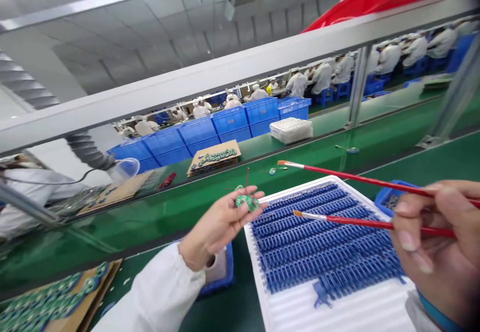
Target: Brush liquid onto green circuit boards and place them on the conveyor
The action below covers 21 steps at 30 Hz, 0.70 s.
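Note:
My left hand (221, 224) holds a small green circuit board (247, 202) between thumb and fingertips, with a thin reddish wire standing up from it. My right hand (435, 242) grips two red-handled brushes, an upper brush (360, 179) and a lower brush (360, 222), with orange tips pointing left. The lower brush's tip sits just above rows of blue comb-like plastic parts (322, 237) in a white ribbed tray (330, 312). The tray lies between my hands. A cardboard sheet (80, 297) of green boards sits at the lower left.
A green conveyor bench (375, 147) with a metal rail (225, 69) runs behind the tray. Blue crates (198, 137), a white stacked tray (290, 129) and a board-laden cardboard (213, 158) stand along it. Several co-workers in white sit in the distance.

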Each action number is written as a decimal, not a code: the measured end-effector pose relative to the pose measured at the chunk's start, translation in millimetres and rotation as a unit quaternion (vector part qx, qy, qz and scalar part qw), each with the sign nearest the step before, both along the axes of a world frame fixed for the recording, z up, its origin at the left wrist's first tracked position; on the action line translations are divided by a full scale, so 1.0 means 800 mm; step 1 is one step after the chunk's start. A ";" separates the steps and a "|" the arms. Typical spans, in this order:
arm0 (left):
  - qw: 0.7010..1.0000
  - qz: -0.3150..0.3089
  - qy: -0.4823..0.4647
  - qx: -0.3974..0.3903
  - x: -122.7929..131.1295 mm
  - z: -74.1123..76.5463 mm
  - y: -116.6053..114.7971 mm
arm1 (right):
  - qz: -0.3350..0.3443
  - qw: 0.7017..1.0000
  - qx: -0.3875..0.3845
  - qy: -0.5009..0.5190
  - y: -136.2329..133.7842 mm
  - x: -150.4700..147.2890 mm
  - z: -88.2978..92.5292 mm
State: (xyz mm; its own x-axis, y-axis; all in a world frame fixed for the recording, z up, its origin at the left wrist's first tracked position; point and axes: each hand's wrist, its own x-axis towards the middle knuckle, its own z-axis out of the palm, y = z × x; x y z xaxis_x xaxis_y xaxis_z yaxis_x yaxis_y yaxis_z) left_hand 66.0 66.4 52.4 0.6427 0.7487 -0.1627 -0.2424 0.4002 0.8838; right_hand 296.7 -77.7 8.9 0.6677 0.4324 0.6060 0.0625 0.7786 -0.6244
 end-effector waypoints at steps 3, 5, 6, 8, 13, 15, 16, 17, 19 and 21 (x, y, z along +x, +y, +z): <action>0.998 -0.043 -0.022 0.049 -0.018 -0.023 -0.034 | 0.032 0.999 0.011 -0.017 0.007 -0.031 0.010; 0.996 -0.047 -0.026 0.070 -0.023 -0.032 -0.048 | 0.042 0.999 -0.002 0.003 0.007 -0.050 0.018; 0.996 -0.048 -0.026 0.073 -0.025 -0.034 -0.052 | 0.044 0.999 -0.015 0.014 0.007 -0.059 0.021; 0.995 -0.059 -0.027 0.071 -0.026 -0.037 -0.058 | 0.045 0.998 -0.040 0.024 0.005 -0.072 0.026; 0.993 -0.086 -0.038 0.068 -0.022 -0.039 -0.063 | 0.048 0.997 -0.059 0.017 0.002 -0.084 0.029; 0.993 -0.089 -0.034 0.069 -0.021 -0.040 -0.064 | 0.027 0.998 -0.057 0.010 0.001 -0.086 0.029; 0.993 -0.090 -0.031 0.071 -0.020 -0.040 -0.064 | 0.011 0.998 -0.057 0.002 0.000 -0.087 0.029; 0.993 -0.090 -0.028 0.072 -0.020 -0.042 -0.065 | -0.004 0.998 -0.057 -0.008 -0.001 -0.088 0.029; 0.993 -0.089 -0.021 0.074 -0.019 -0.045 -0.065 | -0.035 0.997 -0.054 -0.037 -0.003 -0.091 0.028; 0.993 -0.085 -0.011 0.076 -0.017 -0.050 -0.065 | -0.068 0.995 -0.051 -0.059 -0.005 -0.094 0.026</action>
State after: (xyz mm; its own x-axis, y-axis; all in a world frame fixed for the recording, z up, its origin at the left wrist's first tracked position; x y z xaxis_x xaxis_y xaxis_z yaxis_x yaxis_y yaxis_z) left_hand 52.1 14.7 12.8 0.7635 0.6446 -0.0404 -0.2028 0.2986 0.9326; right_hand 221.7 -81.7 29.4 0.6515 0.4061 0.6408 0.2405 0.6906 -0.6821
